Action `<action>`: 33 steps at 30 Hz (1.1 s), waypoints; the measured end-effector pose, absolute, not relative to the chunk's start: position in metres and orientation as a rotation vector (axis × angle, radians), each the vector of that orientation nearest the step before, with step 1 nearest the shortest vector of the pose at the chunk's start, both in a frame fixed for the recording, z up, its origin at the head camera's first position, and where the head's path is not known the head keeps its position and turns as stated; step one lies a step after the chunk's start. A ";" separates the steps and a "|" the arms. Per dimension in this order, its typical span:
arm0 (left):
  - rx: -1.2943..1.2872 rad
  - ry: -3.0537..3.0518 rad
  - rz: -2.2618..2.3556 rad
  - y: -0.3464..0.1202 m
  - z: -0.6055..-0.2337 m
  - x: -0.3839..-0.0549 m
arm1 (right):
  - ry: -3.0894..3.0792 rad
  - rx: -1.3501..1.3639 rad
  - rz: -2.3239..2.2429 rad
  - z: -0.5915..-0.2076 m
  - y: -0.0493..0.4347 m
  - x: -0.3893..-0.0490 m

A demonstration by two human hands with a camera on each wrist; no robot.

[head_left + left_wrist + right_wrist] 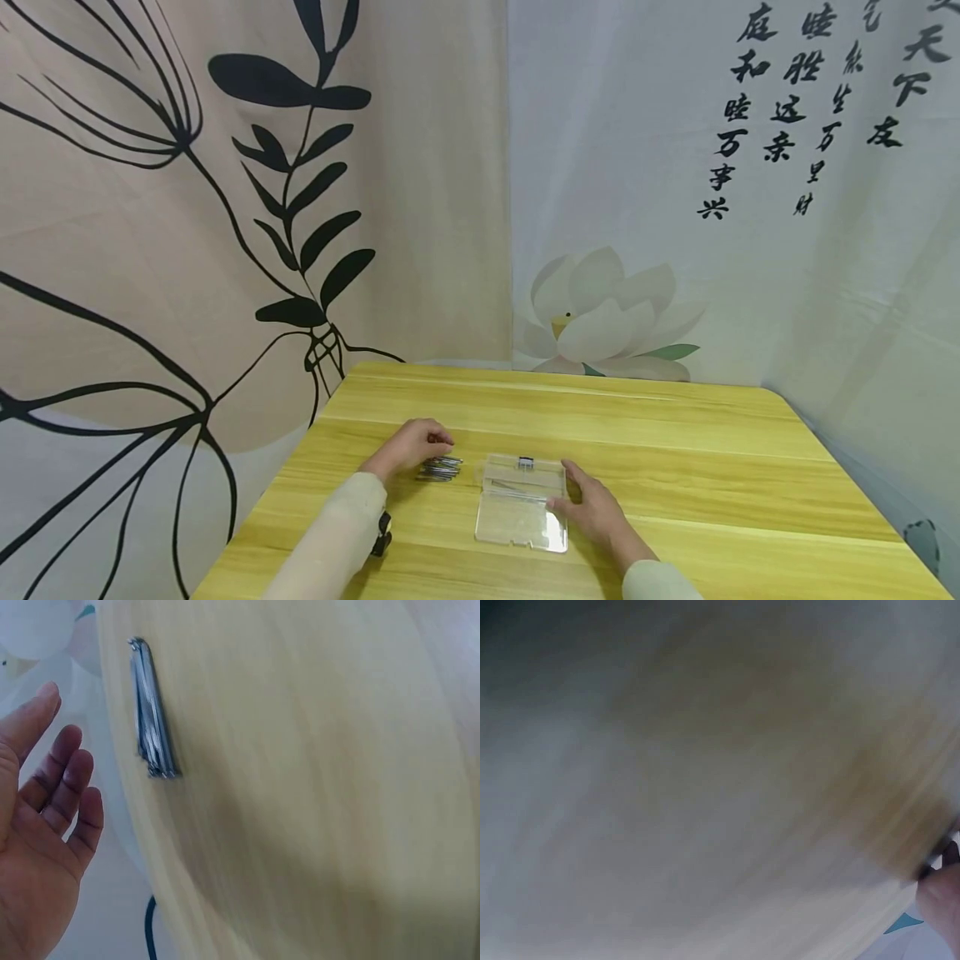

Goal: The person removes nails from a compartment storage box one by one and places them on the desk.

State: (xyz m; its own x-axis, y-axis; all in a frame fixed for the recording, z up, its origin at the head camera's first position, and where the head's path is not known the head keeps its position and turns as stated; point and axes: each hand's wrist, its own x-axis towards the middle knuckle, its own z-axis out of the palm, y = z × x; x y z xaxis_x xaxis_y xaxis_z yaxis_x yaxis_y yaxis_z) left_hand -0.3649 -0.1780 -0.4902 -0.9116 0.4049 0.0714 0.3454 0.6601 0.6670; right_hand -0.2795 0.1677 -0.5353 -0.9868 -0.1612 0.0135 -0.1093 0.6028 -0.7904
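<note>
In the head view a bundle of slim silvery nails (440, 469) lies on the table left of centre. Just above and behind it hovers my left hand (411, 446), its fingers loosely bent. In the left wrist view this hand (45, 802) holds nothing and is apart from the nails (154, 712). A clear plastic box (522, 523) lies with its lid unfolded flat, a small dark patch on its far edge. My right hand (596, 504) grips the box's right side between thumb and fingers. The right wrist view is blurred, with only fingertips (941, 896) at its edge.
The yellow wood-grain table (675, 450) extends to both sides and behind the hands. A printed curtain (435, 208) with plant drawings, a lotus and writing hangs behind it. A black band (382, 535) is on the left wrist.
</note>
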 end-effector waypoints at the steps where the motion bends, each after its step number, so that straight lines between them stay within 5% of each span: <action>1: 0.640 2.783 1.092 -0.176 -0.489 -0.365 | 2.757 -0.233 -1.357 -0.536 0.168 -0.280; 33: 0.852 2.664 1.121 -0.109 -0.487 -0.357 | 2.748 -0.231 -1.359 -0.539 0.168 -0.281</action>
State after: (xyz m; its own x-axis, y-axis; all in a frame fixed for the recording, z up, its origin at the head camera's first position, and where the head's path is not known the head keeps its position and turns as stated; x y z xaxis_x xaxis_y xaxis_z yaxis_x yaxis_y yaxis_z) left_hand -0.3572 -0.1087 -0.4874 -0.8326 0.5454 0.0964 0.4502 0.5651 0.6914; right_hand -0.2809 0.1680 -0.5387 -0.9864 -0.1642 0.0059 -0.1043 0.5984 -0.7944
